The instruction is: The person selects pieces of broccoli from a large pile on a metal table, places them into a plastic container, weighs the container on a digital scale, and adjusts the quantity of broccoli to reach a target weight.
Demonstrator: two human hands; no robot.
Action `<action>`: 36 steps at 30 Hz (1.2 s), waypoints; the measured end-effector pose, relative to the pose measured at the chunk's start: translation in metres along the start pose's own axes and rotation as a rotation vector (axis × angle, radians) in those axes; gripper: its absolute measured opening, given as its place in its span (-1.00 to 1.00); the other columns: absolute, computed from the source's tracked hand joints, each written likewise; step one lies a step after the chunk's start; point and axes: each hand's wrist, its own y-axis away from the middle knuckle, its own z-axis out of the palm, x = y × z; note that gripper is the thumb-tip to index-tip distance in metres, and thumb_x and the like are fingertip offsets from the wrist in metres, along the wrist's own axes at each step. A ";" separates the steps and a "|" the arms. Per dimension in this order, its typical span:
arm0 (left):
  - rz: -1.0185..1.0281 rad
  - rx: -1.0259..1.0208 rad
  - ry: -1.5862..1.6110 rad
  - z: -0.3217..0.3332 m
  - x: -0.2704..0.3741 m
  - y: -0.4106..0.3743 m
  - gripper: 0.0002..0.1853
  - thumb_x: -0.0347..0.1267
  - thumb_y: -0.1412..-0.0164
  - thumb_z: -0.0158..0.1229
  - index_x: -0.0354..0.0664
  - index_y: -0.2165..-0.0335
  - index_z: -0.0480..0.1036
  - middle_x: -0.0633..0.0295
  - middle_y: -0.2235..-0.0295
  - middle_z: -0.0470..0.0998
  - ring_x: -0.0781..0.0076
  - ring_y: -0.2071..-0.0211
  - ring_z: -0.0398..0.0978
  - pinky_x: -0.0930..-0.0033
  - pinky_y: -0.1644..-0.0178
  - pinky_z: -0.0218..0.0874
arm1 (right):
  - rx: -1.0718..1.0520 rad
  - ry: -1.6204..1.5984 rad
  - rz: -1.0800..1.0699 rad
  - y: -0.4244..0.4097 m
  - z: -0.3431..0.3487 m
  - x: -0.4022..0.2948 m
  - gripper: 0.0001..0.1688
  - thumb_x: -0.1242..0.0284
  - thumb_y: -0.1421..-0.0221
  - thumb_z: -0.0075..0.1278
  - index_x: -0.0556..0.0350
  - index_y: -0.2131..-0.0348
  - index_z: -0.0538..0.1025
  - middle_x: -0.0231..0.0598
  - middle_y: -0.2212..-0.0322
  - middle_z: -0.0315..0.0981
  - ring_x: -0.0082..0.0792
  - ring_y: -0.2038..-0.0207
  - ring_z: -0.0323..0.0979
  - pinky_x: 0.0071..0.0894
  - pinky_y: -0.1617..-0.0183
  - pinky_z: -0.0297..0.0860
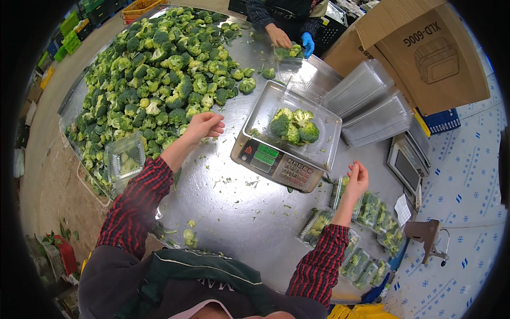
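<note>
My left hand (205, 125), empty with loosely curled fingers, hovers between a broccoli heap (159, 75) and a digital scale (275, 163) with a lit green display. On the scale's metal pan (332, 153) rests a clear plastic clamshell box (314, 105), its lid tipped back. Several broccoli florets (294, 127) lie inside it. My right hand (357, 177) is raised to the right of the scale, fingers bent and holding nothing visible. Below and beyond it stand filled clamshell boxes (368, 209), partly hidden by my forearm.
Stacked empty clamshells (358, 85) lean beside a cardboard carton (434, 60). Across the steel table (223, 215), a co-worker's bare hand (279, 36) and blue-gloved hand (307, 44) handle another box of broccoli. One clamshell (125, 157) sits on the heap's near-left edge. A tape dispenser (426, 239) is at right.
</note>
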 end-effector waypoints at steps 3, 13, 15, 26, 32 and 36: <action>0.089 -0.075 -0.068 0.025 0.011 -0.007 -0.71 -0.23 -0.31 0.12 -0.25 0.18 0.50 0.29 0.35 0.57 0.56 0.39 0.57 0.53 0.35 0.42 | -0.132 0.070 -0.041 -0.001 0.022 -0.009 -0.70 0.42 -0.21 0.07 0.21 0.10 0.51 -0.27 0.27 0.54 -0.56 0.29 0.49 -0.60 0.25 0.37; 0.180 -0.138 -0.171 0.067 0.003 -0.047 -0.59 -0.19 -0.30 0.13 -0.34 0.10 0.46 0.20 0.30 0.56 0.50 0.30 0.55 0.48 0.33 0.41 | -0.389 0.147 0.029 -0.022 0.090 0.001 -0.41 0.33 -0.08 0.20 0.20 -0.07 0.45 -0.12 0.00 0.46 -0.34 -0.02 0.42 -0.36 -0.02 0.37; 0.226 -0.176 -0.192 0.082 0.005 -0.051 -0.57 -0.19 -0.29 0.14 -0.33 0.05 0.44 0.20 0.28 0.56 0.52 0.28 0.54 0.48 0.32 0.41 | -0.519 0.121 -0.083 -0.016 0.102 -0.025 -0.38 0.33 -0.04 0.23 0.16 -0.07 0.44 -0.17 -0.08 0.39 -0.35 -0.10 0.36 -0.34 -0.02 0.37; 0.183 -0.215 -0.477 0.141 0.018 -0.086 0.11 0.23 0.00 0.23 -0.57 -0.16 0.18 -0.13 0.15 0.49 0.32 0.37 0.55 0.39 0.34 0.39 | -0.542 0.584 -0.290 -0.019 0.113 -0.035 -0.40 0.28 0.19 0.37 0.04 0.10 0.56 0.12 -0.17 0.20 0.01 -0.19 0.23 -0.18 -0.20 0.22; -0.050 -0.321 -0.328 0.146 0.047 -0.108 0.11 0.29 -0.05 0.15 -0.18 -0.32 -0.02 0.21 0.48 0.34 0.43 0.59 0.38 0.37 0.58 0.27 | -0.623 0.351 -0.099 -0.023 0.128 -0.033 -0.32 0.26 0.25 0.40 0.03 0.07 0.55 0.21 -0.26 0.02 0.06 -0.29 0.10 -0.10 -0.27 0.13; 0.008 -0.308 -0.444 0.140 0.053 -0.089 0.15 0.24 -0.03 0.22 -0.09 -0.36 -0.11 0.15 0.46 0.43 0.51 0.64 0.33 0.41 0.60 0.20 | -0.435 0.411 -0.439 0.003 0.130 -0.065 -0.37 0.33 0.30 0.44 0.08 0.16 0.57 0.06 -0.24 0.16 -0.16 -0.18 0.28 -0.32 0.00 0.29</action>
